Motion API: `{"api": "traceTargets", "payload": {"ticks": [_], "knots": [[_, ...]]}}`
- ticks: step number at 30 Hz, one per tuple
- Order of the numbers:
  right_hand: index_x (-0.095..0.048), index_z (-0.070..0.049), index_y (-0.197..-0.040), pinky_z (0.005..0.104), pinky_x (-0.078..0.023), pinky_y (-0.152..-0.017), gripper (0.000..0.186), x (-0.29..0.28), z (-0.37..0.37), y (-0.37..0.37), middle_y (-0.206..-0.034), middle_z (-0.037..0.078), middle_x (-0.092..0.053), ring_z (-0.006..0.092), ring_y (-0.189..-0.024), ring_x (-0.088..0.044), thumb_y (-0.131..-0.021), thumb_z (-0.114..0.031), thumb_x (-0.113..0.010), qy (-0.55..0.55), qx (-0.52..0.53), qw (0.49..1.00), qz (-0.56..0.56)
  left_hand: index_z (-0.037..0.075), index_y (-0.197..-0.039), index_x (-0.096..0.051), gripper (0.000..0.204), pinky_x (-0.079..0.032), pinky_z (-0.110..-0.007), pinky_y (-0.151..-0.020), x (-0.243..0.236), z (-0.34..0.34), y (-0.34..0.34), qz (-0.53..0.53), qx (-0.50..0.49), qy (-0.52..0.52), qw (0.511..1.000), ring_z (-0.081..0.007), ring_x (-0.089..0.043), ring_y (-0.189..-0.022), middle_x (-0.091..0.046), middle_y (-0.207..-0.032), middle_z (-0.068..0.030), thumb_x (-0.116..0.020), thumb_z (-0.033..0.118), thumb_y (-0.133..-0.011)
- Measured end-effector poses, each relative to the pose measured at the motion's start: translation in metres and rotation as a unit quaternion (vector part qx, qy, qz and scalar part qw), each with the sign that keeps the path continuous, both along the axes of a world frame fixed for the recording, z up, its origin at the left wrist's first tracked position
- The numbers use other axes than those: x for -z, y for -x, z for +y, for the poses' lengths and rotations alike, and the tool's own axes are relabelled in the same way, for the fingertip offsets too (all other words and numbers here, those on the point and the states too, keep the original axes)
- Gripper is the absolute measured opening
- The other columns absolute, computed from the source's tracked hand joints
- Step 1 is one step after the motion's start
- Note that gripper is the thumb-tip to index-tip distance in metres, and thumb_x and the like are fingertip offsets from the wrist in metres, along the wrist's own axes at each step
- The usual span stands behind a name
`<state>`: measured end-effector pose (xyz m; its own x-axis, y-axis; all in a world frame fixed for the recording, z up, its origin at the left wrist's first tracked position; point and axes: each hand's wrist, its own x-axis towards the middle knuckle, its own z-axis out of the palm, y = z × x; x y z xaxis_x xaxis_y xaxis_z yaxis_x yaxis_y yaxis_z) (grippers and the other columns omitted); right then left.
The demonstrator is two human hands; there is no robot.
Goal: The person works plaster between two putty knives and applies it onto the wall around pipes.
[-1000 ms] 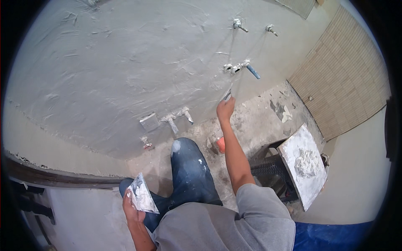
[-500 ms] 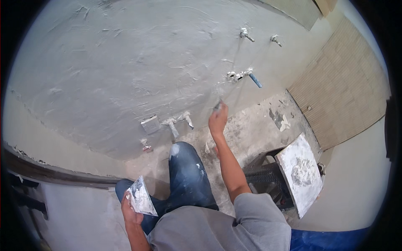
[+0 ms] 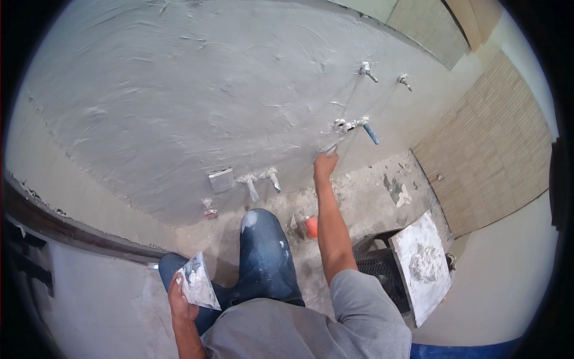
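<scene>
My left hand (image 3: 180,303) is closed round a wide putty knife (image 3: 199,281), whose flat pale blade carries a smear of white plaster; it hovers over my left thigh. Stretched out toward the grey plastered wall (image 3: 191,119), my right hand (image 3: 325,166) grips a small putty knife (image 3: 332,149). Its blade lies at the wall just below a row of plaster-ringed pipe openings (image 3: 347,127). A blue pipe stub (image 3: 371,134) juts from the right end of that row. My fingers hide most of the small knife's handle.
To my right, a white board (image 3: 421,293) bearing a heap of plaster (image 3: 427,263) rests on a dark stool (image 3: 382,276). Two metal pipe stubs protrude higher up the wall. A white box (image 3: 221,180) and capped pipes (image 3: 251,186) sit low down. An orange-red object (image 3: 311,227) lies on the floor.
My right hand has shifted slightly right along the wall with the small putty knife. The orange-red object shows more fully. The whole view has tilted a little; my left hand keeps its hold.
</scene>
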<state>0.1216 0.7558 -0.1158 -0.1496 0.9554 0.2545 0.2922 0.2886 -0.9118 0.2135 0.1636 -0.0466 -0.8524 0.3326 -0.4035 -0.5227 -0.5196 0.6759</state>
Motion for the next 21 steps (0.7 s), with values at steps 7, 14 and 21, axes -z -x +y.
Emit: {"api": "traceTargets", "payload": {"ticks": [7,14,21], "knots": [[-0.036,0.006,-0.149,0.0427,-0.042,-0.103,0.066,-0.066,-0.078,0.024,-0.134,0.028,-0.043,0.0413,-0.121,-0.052,-0.089,-0.016,-0.052,-0.009,-0.029,0.999,0.012,0.0,-0.123,-0.057,0.036,-0.053,-0.038,-0.093,-0.006,-0.006,0.002,-0.004,0.011,0.006,1.0,-0.0243,-0.067,-0.104,-0.067,-0.116,-0.012,-0.044,0.026,-0.101],[-0.033,0.014,-0.146,0.0458,-0.044,-0.1,0.07,-0.137,-0.1,0.028,-0.129,0.033,-0.045,0.044,-0.114,-0.055,-0.088,-0.021,-0.051,0.129,-0.161,0.973,0.099,-0.001,-0.123,-0.056,0.036,-0.053,-0.038,-0.092,-0.004,-0.005,0.004,-0.002,0.021,-0.017,1.0,-0.0253,-0.067,-0.103,-0.067,-0.116,-0.013,-0.043,0.024,-0.102],[-0.045,0.011,-0.135,0.0478,-0.043,-0.099,0.057,-0.239,-0.128,0.035,-0.125,0.034,-0.046,0.0472,-0.112,-0.054,-0.089,-0.022,-0.053,-0.056,-0.09,0.994,0.027,0.001,-0.126,-0.058,0.038,-0.053,-0.037,-0.094,0.0,-0.005,0.003,0.002,0.039,-0.032,0.999,-0.0233,-0.067,-0.106,-0.068,-0.116,-0.0104,-0.044,0.028,-0.103]]}}
